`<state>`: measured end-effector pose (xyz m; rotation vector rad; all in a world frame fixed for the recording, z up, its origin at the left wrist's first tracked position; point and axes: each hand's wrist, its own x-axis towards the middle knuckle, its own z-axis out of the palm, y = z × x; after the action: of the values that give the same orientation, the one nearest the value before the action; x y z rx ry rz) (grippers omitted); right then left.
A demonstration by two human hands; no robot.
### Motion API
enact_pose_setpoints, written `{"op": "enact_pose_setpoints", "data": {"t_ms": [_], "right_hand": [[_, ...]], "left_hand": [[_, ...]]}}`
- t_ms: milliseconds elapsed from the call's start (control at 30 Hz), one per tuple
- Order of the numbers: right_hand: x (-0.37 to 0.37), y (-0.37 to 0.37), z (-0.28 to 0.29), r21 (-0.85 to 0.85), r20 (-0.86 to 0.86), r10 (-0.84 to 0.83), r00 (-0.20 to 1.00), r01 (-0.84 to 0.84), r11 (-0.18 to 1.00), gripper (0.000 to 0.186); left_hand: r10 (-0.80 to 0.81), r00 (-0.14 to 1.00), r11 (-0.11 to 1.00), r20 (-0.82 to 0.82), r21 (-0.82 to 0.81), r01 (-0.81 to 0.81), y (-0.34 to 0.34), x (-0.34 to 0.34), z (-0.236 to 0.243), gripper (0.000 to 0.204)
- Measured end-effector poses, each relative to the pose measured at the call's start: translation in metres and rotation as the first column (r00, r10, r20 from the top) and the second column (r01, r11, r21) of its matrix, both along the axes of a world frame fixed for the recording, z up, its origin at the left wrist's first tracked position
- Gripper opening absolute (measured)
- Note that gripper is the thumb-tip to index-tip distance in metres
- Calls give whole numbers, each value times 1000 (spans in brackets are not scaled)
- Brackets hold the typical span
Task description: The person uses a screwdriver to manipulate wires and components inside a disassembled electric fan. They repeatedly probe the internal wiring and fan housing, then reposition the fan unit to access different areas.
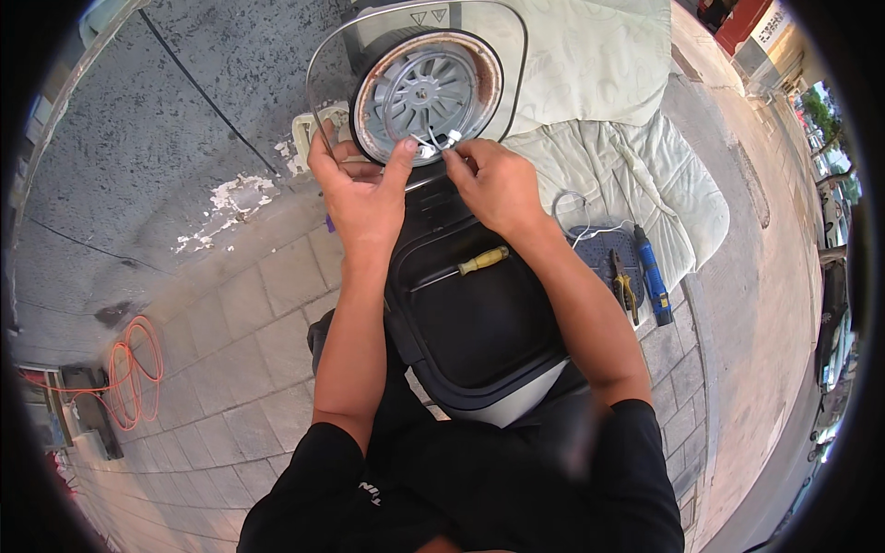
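A round metal part (424, 92) with radial ribs sits in a rust-stained, dark-edged ring, tilted up on an opened appliance. Short white wires with white connectors (426, 150) hang at its lower edge. My left hand (364, 198) grips the lower left rim, its thumb in front beside the connectors and its other fingers partly hidden behind. My right hand (498, 180) is closed in a pinch at the wire ends, by the right-hand connector (453, 137). Nearer me is the appliance's black squarish tray (470, 332), where a screwdriver (484, 260) with a yellow handle lies.
A pale quilted cloth (608, 157) spreads at the far right. Near its edge lie a dark blue perforated tray (604, 256), yellow-and-black pliers (624, 286) and a blue cylindrical tool (653, 275). An orange cable (135, 373) is coiled on the paving at left.
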<state>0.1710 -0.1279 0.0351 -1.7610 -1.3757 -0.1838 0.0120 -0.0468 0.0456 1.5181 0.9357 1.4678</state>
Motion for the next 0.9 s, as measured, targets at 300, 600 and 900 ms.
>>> {"op": "enact_pose_setpoints", "data": {"t_ms": [300,600,900], "right_hand": [[-15,7,1,-94,-132,-133,982,121,988,31],[-13,6,14,-219,-272,-114,955,54,974,29],[-23,6,-3,-13,25,14,1000,-14,1000,21]], "left_hand": [[-6,1000,997,-18,76,7,3,0,-2,108],[2,999,996,-45,94,3,3,-1,1,108],[-20,1000,995,-2,102,20,4,0,-4,107]]}}
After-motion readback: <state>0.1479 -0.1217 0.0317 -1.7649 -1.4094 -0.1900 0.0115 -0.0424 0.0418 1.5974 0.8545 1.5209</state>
